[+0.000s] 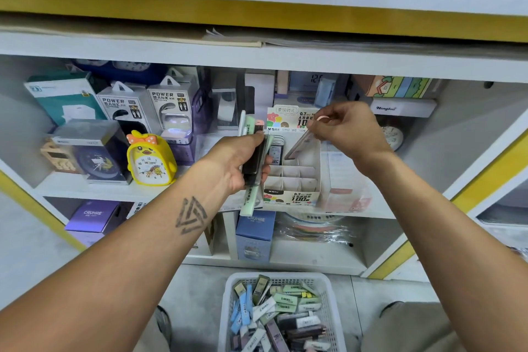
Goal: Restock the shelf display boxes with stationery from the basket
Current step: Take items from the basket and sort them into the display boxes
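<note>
Shelf unit (257,61): white boards with yellow edging; the display box stands on its middle board.
Basket (281,313): white mesh, on the floor below the display box, heaped with slim stationery packs (283,301) in green, blue, white and dark colours.
Display box (291,180): white card with a printed header and a grid of small compartments; the front cells look empty, and a dark pack stands in a back-left cell.
Yellow duck clock (150,160): on the same board, left of the display box.
Power bank boxes (148,106): behind the clock, further left of the display box.
Left hand (240,163): just left of the display box, fingers curled round a bundle of packs (254,151), dark, green and white, held upright.
Right hand (347,130): above the display box, thumb and fingertips pinching the top of one slim pinkish pack (300,144).
Pinkish pack: tilted, its lower end over the back compartments; whether it touches the box I cannot tell.
</note>
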{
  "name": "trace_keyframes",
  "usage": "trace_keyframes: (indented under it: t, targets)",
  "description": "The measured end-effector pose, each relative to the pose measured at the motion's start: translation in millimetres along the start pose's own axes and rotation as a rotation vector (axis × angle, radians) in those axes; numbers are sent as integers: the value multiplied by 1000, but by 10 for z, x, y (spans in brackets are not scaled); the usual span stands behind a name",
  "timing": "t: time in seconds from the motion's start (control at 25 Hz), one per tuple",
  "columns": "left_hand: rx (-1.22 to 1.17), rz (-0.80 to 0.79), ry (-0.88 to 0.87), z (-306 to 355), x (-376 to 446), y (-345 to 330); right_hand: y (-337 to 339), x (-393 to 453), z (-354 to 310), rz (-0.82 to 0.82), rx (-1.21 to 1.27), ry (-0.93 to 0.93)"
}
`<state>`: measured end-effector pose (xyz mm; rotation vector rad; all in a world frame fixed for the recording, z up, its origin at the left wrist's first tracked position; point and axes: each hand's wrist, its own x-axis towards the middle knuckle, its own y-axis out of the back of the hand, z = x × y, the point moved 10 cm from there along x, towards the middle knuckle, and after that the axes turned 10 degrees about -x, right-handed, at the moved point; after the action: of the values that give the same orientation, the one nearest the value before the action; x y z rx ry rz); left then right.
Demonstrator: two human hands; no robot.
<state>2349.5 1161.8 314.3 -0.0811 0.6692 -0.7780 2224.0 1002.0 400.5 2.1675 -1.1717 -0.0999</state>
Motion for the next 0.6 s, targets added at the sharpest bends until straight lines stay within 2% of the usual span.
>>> trace_keyframes:
  t: [0.12, 0.24, 0.36, 0.6]
  targets:
    - [7, -5, 0, 7, -6, 1, -72, 3, -65, 2, -199, 98]
    - [7, -12, -2, 20, -11, -3, -191, -22, -115, 17, -249, 168]
    - [6, -14, -4, 30, -16, 3, -328, -53, -173, 19, -420, 283]
    - [26, -29, -6, 33, -43, 3, -471, -22, -130, -1, -426, 278]
